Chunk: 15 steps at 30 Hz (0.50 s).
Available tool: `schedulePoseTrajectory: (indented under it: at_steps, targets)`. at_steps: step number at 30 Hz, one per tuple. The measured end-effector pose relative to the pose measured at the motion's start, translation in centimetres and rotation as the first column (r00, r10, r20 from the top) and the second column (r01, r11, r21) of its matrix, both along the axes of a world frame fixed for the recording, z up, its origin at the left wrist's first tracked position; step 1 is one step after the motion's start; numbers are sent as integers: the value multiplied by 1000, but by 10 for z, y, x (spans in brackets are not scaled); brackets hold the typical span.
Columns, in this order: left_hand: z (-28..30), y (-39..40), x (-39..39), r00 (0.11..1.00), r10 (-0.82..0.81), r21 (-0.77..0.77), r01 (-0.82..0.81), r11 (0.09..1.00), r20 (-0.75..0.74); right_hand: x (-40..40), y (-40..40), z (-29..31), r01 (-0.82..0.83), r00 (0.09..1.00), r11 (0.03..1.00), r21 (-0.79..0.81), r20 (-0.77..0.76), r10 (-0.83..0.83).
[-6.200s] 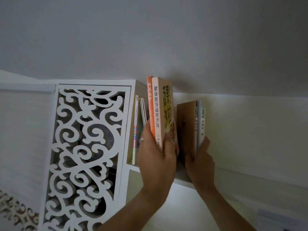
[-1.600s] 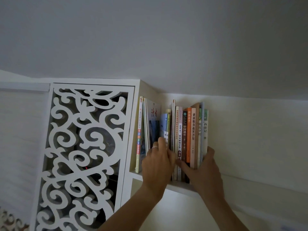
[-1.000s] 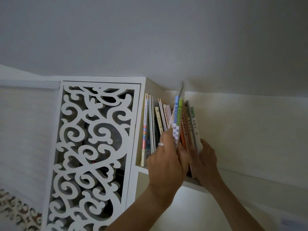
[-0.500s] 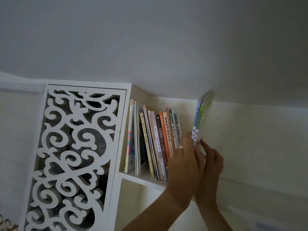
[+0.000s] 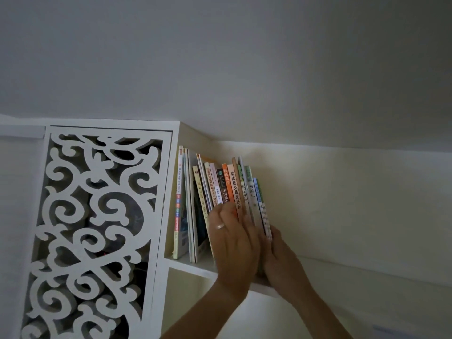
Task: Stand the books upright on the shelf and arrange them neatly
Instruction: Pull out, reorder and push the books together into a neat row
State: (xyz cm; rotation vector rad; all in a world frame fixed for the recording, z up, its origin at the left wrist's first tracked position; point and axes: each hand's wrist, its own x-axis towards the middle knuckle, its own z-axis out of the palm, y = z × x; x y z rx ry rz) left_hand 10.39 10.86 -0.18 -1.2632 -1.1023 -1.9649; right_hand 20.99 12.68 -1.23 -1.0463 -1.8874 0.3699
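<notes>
A row of books (image 5: 220, 189) stands on the white shelf (image 5: 188, 266), most of them leaning to the left toward the cabinet side. A thin blue-and-green book (image 5: 261, 206) sits at the right end of the row, next to a white-spined one. My right hand (image 5: 281, 260) grips the lower part of that thin book from the right. My left hand (image 5: 232, 243), with a ring on one finger, lies flat over the lower spines in the middle of the row. The bottoms of those books are hidden behind both hands.
A white cabinet panel with cut-out scrollwork (image 5: 97, 228) stands left of the shelf opening. The ceiling is close above the books. A plain cream wall (image 5: 354, 204) runs to the right, and the shelf board continues along it.
The thin blue-and-green book, pulled out of the row and held up to the right half a second ago, now stands at the row's right end. The row leans left.
</notes>
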Motion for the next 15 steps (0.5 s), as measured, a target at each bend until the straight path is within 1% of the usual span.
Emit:
schedulePoseTrajectory:
  at_steps: [2,4,6,8,10,13,15]
  targets:
    - [-9,6,-14,991,86,-16,-85,996,99,2,12,-4,-121,992,990,-68,-46,118]
    - [-19,13,-24,982,106,-87,-93,992,159,8,19,-4,-214,976,967,-139,-73,205]
    - [-27,18,-29,984,102,-130,-83,988,147,11,19,1,-223,975,957,-188,-58,216]
    - [-30,21,-29,992,43,-159,-23,987,121,11,21,2,-214,977,957,-196,-47,209]
    - [-28,20,-28,989,-32,-187,59,981,144,9,26,1,-163,987,970,-182,-40,158]
    - [-26,18,-27,988,-65,-189,92,978,141,6,34,-4,53,998,996,-75,25,-51]
    - [-25,18,-28,982,-112,-158,136,978,152,4,33,-5,135,989,991,-1,65,-134]
